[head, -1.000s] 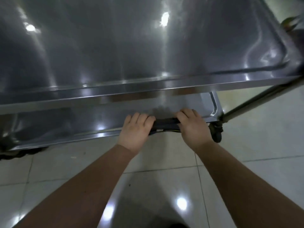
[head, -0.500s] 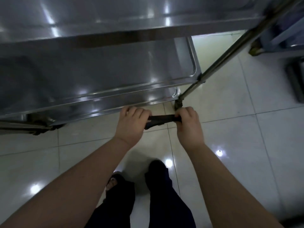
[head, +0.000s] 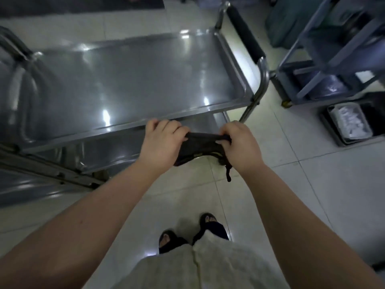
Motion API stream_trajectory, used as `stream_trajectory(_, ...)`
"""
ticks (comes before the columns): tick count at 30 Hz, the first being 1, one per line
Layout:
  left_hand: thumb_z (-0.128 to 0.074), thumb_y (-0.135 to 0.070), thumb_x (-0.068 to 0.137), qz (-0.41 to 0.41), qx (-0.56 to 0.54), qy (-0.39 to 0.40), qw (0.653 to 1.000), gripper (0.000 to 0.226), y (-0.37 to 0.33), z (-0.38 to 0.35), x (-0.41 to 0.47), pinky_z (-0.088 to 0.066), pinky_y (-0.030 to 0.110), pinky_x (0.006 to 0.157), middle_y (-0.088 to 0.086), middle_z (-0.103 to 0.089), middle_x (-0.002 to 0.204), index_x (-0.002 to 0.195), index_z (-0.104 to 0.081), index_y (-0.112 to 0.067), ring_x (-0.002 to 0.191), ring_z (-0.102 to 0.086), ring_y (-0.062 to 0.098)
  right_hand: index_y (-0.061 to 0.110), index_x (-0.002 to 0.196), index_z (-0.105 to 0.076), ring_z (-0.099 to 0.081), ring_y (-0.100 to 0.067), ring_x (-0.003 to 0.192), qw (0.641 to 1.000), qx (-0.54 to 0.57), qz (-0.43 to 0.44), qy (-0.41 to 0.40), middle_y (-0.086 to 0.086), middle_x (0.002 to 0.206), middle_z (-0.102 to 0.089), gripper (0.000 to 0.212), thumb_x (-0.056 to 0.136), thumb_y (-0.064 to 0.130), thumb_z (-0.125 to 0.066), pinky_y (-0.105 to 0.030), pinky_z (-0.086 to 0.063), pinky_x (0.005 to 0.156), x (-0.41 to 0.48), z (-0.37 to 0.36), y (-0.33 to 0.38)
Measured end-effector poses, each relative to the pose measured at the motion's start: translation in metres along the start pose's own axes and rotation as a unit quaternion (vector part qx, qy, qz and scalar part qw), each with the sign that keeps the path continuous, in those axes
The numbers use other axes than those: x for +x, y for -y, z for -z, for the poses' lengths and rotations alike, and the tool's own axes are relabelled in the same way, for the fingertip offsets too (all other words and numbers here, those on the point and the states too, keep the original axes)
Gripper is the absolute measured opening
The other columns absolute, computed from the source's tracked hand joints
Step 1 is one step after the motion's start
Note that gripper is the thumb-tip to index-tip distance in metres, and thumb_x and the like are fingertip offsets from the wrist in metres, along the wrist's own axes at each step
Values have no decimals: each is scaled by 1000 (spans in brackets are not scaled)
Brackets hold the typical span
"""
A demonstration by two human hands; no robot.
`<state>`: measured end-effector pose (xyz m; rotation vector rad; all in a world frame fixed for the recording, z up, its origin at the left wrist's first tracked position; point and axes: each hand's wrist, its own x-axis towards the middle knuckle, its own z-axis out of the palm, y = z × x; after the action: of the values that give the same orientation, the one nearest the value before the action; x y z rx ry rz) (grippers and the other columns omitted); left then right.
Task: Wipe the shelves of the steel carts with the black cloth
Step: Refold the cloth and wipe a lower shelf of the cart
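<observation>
A black cloth is stretched between my two hands in front of a steel cart. My left hand grips its left end and my right hand grips its right end, with a frayed strand hanging below. The cloth is held in the air just in front of the near edge of the cart's top shelf, not touching it. A lower shelf shows under the top one. The cart's black-padded handle stands at its right end.
A blue-grey trolley stands at the right, close to the cart's handle. A dark tray holding a white-lined container lies on the tiled floor beside it. My feet in dark sandals stand on the floor below my hands.
The view has risen from the cart's lower shelves to above the top shelf. Both hands have kept hold of the cloth and lifted it up to the top shelf's front edge.
</observation>
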<state>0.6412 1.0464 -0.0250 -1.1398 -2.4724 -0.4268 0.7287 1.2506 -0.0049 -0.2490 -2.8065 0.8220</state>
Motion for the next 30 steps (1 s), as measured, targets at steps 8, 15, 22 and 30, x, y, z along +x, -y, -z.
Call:
stream_trajectory(8, -57, -12, 85, -50, -70, -84, 993, 17, -12, 78, 90, -37, 37, 75, 6, -63, 86, 96, -70, -13, 81, -54, 30, 15, 94, -57, -48, -18, 94, 993, -97, 37, -62, 2, 98, -54, 8, 89, 14, -63, -40, -47, 77, 31, 104, 47)
stream_trajectory(15, -71, 2, 79, -105, -118, -58, 986, 22, -65, 79, 149, -50, 36, 71, 7, -61, 90, 97, -68, -10, 85, -54, 29, 15, 94, -56, -47, -19, 95, 982, -147, 10, -116, 2, 98, -53, 7, 90, 9, -56, -37, -46, 73, 27, 161, 17)
stream_trajectory(22, -77, 3, 67, -169, -62, -42, 983, 31, -155, 25, 207, -48, 34, 69, 5, -57, 89, 91, -65, -12, 83, -51, 25, 15, 94, -53, -48, -24, 90, 968, -216, -25, -130, -1, 96, -54, 6, 90, 11, -57, -36, -44, 73, 14, 210, -81)
stream_trajectory(30, -74, 8, 49, -183, 19, -38, 982, 39, -275, -45, 303, -44, 34, 60, 7, -54, 78, 83, -65, -9, 70, -50, 29, 11, 88, -55, -48, -28, 83, 963, -233, 1, -131, -5, 89, -56, 12, 84, 6, -65, -37, -39, 63, 27, 298, -228)
